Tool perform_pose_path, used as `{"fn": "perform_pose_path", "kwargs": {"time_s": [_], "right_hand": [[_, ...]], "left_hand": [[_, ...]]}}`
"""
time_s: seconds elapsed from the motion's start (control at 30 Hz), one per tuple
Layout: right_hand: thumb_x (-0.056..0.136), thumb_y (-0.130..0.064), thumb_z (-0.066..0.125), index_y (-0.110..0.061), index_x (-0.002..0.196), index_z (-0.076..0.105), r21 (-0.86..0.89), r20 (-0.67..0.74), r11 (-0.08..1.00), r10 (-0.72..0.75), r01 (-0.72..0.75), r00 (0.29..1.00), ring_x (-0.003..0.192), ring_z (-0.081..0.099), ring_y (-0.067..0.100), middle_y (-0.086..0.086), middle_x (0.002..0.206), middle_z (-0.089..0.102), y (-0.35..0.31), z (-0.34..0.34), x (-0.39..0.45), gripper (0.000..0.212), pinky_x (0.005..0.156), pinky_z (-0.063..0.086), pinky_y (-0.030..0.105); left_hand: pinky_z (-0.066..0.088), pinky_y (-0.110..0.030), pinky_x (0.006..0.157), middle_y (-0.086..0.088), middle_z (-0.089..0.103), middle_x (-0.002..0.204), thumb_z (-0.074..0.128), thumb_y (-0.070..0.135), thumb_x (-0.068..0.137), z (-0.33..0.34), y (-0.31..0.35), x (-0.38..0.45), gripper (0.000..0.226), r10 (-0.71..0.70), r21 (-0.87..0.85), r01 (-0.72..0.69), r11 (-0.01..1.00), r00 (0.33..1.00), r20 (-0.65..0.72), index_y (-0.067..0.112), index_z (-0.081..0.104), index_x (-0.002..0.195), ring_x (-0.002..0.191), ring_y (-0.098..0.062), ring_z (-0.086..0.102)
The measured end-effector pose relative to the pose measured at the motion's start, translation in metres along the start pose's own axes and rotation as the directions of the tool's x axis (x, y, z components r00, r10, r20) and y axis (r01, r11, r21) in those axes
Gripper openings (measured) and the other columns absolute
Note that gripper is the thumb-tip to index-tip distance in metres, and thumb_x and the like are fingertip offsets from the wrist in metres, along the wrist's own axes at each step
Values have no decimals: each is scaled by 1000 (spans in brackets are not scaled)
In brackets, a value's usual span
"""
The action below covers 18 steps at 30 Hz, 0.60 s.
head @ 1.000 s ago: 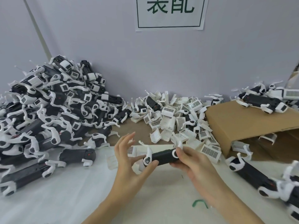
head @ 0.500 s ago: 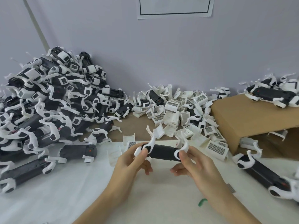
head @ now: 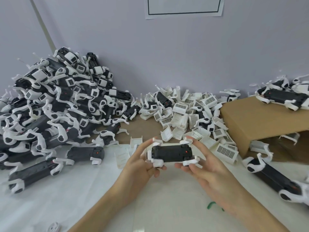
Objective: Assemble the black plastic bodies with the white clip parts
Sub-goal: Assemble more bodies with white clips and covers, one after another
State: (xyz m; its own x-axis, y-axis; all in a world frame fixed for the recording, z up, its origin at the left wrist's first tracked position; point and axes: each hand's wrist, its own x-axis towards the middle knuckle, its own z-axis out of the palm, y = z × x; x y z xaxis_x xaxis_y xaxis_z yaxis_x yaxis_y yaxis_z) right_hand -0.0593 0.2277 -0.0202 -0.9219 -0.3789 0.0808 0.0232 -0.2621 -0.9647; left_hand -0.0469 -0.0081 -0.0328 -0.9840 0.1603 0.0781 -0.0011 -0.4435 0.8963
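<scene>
Both of my hands hold one black plastic body [head: 170, 153] with white leg-like clips at its corners, level above the white table. My left hand [head: 142, 163] grips its left end, thumb on top and fingers curled beneath. My right hand [head: 202, 163] grips the right end, where a small red dot shows. A heap of loose white clip parts [head: 185, 118] lies just beyond, against the wall. A large pile of black bodies with white clips [head: 55, 106] fills the left side.
A brown cardboard box [head: 260, 119] stands at right with assembled pieces [head: 284, 97] on top. Two more black bodies [head: 274, 180] lie at the right on the white table cover [head: 83, 198]. A small green scrap [head: 210, 205] lies near my right forearm.
I have turned the black body over between my hands, so its flat side with the red dot now faces up. Both hands shifted their grip on its ends.
</scene>
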Motion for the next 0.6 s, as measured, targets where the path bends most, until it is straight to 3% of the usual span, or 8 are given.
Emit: {"fn": "perform_pose_path", "kwargs": {"time_s": [0.07, 0.13, 0.23, 0.3, 0.37, 0.43, 0.53, 0.6], "right_hand": [[96, 24, 45, -29, 144, 58, 33, 41, 999, -4, 2, 999, 122, 67, 39, 26, 131, 67, 1, -2, 1, 73, 112, 45, 42], [85, 33, 36, -20, 137, 64, 116, 40, 993, 2, -7, 999, 124, 66, 39, 27, 131, 66, 2, -1, 3, 80, 109, 52, 44], [75, 20, 33, -6, 120, 70, 296, 37, 954, 46, -55, 998, 123, 65, 41, 30, 133, 64, 5, -1, 4, 64, 98, 58, 44], [87, 1, 44, -9, 125, 68, 305, 55, 951, 40, -55, 998, 126, 62, 39, 27, 137, 62, 6, 1, 4, 46, 104, 54, 47], [100, -29, 59, -20, 138, 62, 196, 18, 980, 41, -44, 999, 129, 63, 31, 16, 138, 65, 9, 5, 5, 39, 112, 46, 50], [90, -54, 75, -27, 134, 65, -47, -106, 996, 64, -70, 992, 119, 70, 25, 7, 125, 74, 13, 9, 4, 52, 111, 47, 56], [80, -54, 73, -26, 128, 67, -191, -154, 980, 33, -63, 988, 104, 76, 29, 9, 107, 79, 15, 18, 0, 56, 96, 57, 59], [87, -46, 72, -29, 130, 64, -231, -152, 973, -40, 4, 988, 99, 77, 27, 10, 106, 78, 12, 20, -2, 48, 85, 62, 40]], "left_hand": [[55, -34, 66, -20, 70, 117, 79, 32, 73, 3, 3, 0, 77, -35, -96, 34, 995, 999, -12, 12, 59, 144, 90, -40, 66], [55, -31, 66, -19, 70, 112, 73, 51, 92, 6, 1, 0, 61, -21, -9, 20, 1000, 996, -84, 9, 62, 135, 89, -35, 66], [49, -26, 59, -15, 59, 88, 69, 60, 93, 9, -4, -2, 55, 60, 167, -31, 985, 983, -175, 8, 63, 112, 75, -27, 52], [49, -31, 69, -12, 59, 83, 70, 56, 89, 10, -5, -4, 46, 124, 263, -76, 962, 978, -169, 14, 64, 107, 75, -25, 53], [51, -33, 81, -11, 70, 103, 70, 45, 93, 10, -6, -7, 32, 183, 348, -121, 929, 972, -151, 19, 65, 112, 87, -22, 62], [50, -20, 79, -5, 71, 118, 69, 37, 95, 11, -7, -10, 29, 224, 400, -160, 902, 967, -120, 24, 65, 121, 86, -12, 62], [48, -16, 79, -5, 73, 119, 68, 40, 93, 14, -5, -11, 34, 180, 374, -115, 920, 973, -142, 27, 66, 125, 94, -9, 67], [50, -20, 87, -2, 76, 116, 65, 45, 95, 14, -2, -11, 31, 122, 351, -69, 934, 984, -130, 26, 71, 118, 105, -14, 69]]}}
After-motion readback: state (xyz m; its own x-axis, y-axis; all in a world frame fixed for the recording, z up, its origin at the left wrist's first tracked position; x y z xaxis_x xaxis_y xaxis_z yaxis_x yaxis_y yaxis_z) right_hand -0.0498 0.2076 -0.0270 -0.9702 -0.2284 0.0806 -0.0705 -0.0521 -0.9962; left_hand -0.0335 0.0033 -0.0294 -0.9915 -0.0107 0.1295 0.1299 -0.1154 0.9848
